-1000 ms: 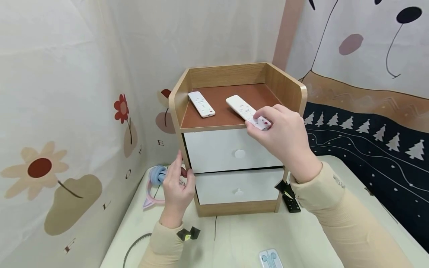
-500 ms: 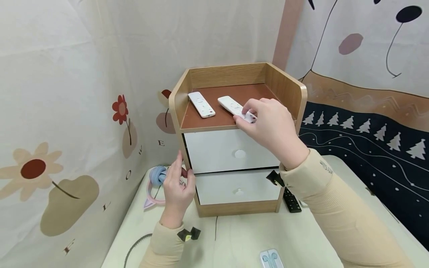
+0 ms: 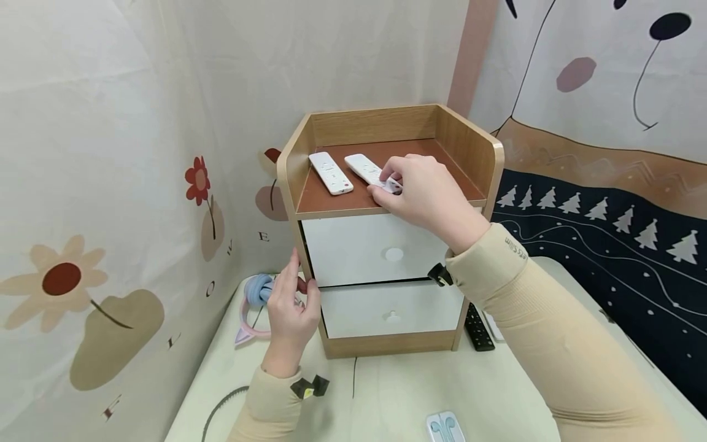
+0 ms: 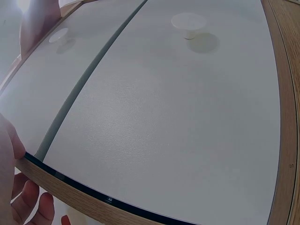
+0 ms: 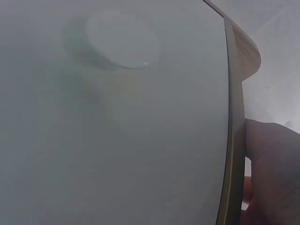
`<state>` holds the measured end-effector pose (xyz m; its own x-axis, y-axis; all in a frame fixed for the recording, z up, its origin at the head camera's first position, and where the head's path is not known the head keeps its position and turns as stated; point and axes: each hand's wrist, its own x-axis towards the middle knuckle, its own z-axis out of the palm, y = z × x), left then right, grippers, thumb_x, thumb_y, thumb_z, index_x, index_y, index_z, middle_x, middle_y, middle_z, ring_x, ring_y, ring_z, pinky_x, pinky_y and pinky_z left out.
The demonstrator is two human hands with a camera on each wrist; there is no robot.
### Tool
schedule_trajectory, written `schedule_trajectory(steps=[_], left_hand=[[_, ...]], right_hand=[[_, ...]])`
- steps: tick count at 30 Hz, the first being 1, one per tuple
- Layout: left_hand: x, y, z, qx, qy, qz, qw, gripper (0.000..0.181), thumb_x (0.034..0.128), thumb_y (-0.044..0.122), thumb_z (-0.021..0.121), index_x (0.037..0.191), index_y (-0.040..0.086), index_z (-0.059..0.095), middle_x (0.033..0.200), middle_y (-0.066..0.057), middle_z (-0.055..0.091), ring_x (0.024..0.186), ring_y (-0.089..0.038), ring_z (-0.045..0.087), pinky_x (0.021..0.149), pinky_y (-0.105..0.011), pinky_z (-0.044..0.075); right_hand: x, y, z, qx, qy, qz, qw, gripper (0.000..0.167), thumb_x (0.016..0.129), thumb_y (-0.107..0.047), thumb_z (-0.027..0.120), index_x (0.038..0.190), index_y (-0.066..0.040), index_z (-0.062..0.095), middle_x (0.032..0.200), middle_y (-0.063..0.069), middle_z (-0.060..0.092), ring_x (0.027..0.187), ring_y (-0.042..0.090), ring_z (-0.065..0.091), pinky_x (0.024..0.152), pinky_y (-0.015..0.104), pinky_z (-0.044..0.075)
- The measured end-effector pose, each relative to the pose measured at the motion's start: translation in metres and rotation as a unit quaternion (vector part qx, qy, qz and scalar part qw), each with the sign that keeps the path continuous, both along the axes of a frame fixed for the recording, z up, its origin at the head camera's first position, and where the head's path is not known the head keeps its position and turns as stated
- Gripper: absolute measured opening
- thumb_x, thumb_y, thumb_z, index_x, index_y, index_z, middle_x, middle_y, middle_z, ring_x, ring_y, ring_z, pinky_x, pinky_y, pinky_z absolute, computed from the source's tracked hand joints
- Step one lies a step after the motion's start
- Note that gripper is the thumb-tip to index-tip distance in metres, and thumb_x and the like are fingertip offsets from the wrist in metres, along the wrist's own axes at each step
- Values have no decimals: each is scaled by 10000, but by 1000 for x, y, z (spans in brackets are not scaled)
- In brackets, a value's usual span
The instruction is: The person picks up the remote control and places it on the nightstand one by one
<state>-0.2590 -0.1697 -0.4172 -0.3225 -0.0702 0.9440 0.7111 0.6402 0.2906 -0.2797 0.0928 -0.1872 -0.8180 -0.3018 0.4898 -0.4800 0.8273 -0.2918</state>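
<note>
One white remote [image 3: 364, 167] is being pinched at its near end by the right hand [image 3: 425, 193], while the left hand [image 3: 293, 313], fingers extended, is seemingly steadying the cabinet [image 3: 359, 248].

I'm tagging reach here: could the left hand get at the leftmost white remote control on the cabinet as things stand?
Probably yes: the left hand only touches the two-drawer cabinet, and nothing covers the leftmost white remote control. The raised left side panel stands between, but the front looks open.
</note>
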Motion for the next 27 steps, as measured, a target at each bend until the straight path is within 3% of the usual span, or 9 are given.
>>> schedule_trajectory(steps=[14, 19, 27], left_hand=[[7, 2, 2, -5, -63, 51, 10000, 609, 946, -2, 624, 1542, -100, 554, 941, -211, 667, 734, -264, 570, 760, -315, 454], [8, 0, 3, -5, 112, 75, 9999, 615, 930, -21, 624, 1536, -108, 557, 898, -197, 648, 712, -251, 557, 707, -380, 460], [4, 3, 5, -78, 338, 74, 9994, 629, 932, -8, 623, 1548, -104, 546, 858, -188, 619, 708, -222, 549, 674, -344, 455]], right_hand=[[-12, -8, 12, 169, -525, 378, 9978, 352, 985, -378, 710, 1226, -125, 758, 1223, 66, 779, 1043, 248, 710, 914, 417, 560], [-17, -15, 15, 317, -508, 393, 9974, 374, 977, -385, 691, 1233, -118, 749, 1195, 72, 776, 1014, 258, 694, 892, 413, 542], [-16, -13, 11, 341, -461, 308, 9979, 384, 1000, -371, 640, 1279, -123, 732, 1225, 103, 704, 1097, 290, 645, 992, 460, 520]])
